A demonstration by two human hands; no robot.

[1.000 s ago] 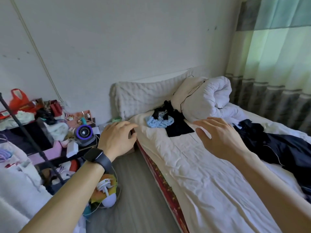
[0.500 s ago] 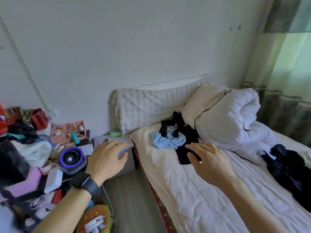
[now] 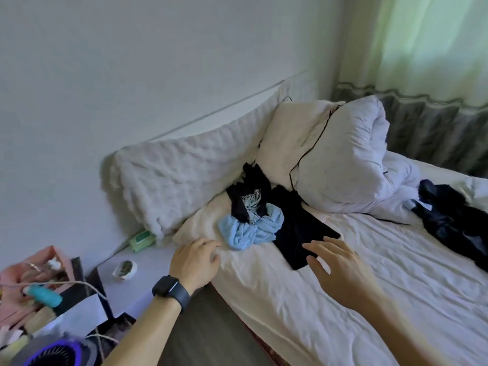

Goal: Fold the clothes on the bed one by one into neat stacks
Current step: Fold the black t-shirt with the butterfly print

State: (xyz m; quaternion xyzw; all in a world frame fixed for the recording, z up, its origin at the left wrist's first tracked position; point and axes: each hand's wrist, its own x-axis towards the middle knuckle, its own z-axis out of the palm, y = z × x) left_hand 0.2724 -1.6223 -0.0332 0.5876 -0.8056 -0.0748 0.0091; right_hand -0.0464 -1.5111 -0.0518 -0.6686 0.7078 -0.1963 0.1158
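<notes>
L hand (image 3: 196, 261) w/ black watch (image 3: 171, 289), fingers loose, at bed edge just beside crumpled lt-blue cloth (image 3: 253, 231). R hand (image 3: 335, 268) spread flat over near corner of flat black garment (image 3: 298, 233); contact unclear. Small black-and-white piece (image 3: 248, 204) atop the blue. Dark navy heap (image 3: 454, 220) far R on white sheet (image 3: 343, 307). Rolled duvet (image 3: 343, 159) behind. Green pack (image 3: 141, 237) on nightstand (image 3: 148, 270).

The person wears a smartwatch (image 3: 170, 287) with a dark, glossy, rounded-rectangle face on a wide black band around the wrist just behind the left hand (image 3: 194, 262), while the right hand (image 3: 340, 270) and its wrist are bare.
</notes>
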